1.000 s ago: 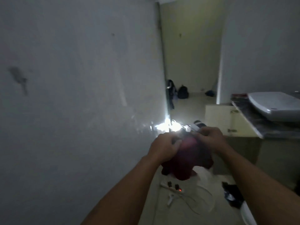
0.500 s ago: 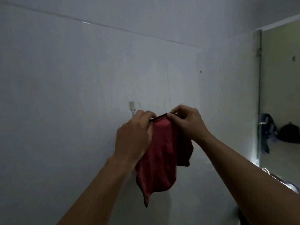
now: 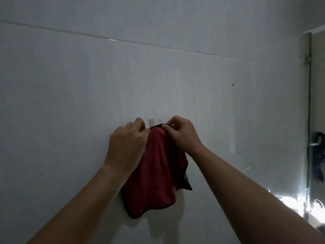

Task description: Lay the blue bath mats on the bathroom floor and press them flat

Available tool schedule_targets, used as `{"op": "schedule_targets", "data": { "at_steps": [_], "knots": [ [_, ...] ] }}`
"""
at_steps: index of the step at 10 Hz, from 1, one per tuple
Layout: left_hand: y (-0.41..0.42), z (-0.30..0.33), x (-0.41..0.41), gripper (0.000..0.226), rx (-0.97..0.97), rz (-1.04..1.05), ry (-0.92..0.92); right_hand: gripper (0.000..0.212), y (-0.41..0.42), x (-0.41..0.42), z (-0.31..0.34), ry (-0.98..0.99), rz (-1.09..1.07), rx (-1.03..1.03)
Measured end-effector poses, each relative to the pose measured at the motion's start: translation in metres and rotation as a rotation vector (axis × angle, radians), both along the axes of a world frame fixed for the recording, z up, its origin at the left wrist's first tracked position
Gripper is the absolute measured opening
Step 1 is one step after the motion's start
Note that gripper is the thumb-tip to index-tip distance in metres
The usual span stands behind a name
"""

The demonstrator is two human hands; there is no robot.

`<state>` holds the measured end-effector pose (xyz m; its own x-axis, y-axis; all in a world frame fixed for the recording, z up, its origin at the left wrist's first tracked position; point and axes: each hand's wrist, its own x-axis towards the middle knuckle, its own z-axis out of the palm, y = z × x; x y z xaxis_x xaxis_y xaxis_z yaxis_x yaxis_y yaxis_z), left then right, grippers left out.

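- The wall [image 3: 88, 103] filled nearly everything in front of the person, pale and dim, with a thin seam running across it high up and sloping down to the right.
- At the far right a door edge [image 3: 308, 103] stood upright, with a dark shape low beside it that I could not make out, and a bright glare patch [image 3: 292, 201] on the wall near its foot.
- Both forearms reached up from the bottom corners toward the middle of the wall.
- A red cloth [image 3: 158, 173] with dark trim hung flat against the wall between the hands, its lower edge drooping in a rounded corner and a darker corner poking out at its right side.
- The left hand [image 3: 128, 145] was clenched on the cloth's upper left edge, knuckles toward me.
- The right hand [image 3: 182, 134] pinched the cloth's dark top loop, fingers curled.
- A small pale hook [image 3: 151, 123] sat on the wall just above the cloth's top, between the two hands; whether the loop was on it I could not tell.
- A tiny yellow speck [image 3: 233, 84] marked the wall up to the right.
- The blue mats were nowhere in sight from where the person faced.
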<state>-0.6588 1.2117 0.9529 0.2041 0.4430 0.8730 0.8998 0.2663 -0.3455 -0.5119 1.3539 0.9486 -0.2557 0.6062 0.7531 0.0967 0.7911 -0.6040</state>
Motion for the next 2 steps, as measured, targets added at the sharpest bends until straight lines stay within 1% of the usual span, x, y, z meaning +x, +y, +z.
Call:
{"op": "schedule_targets", "data": {
  "at_steps": [1, 2],
  "knots": [
    [0.000, -0.013, 0.000, 0.014, 0.010, -0.014, -0.010, 0.018, -0.003, 0.005, -0.014, -0.029, 0.107, -0.089],
    [-0.013, -0.059, 0.024, 0.031, 0.026, -0.101, -0.204, 0.015, -0.016, 0.012, -0.050, -0.082, 0.220, -0.157]
  ]
}}
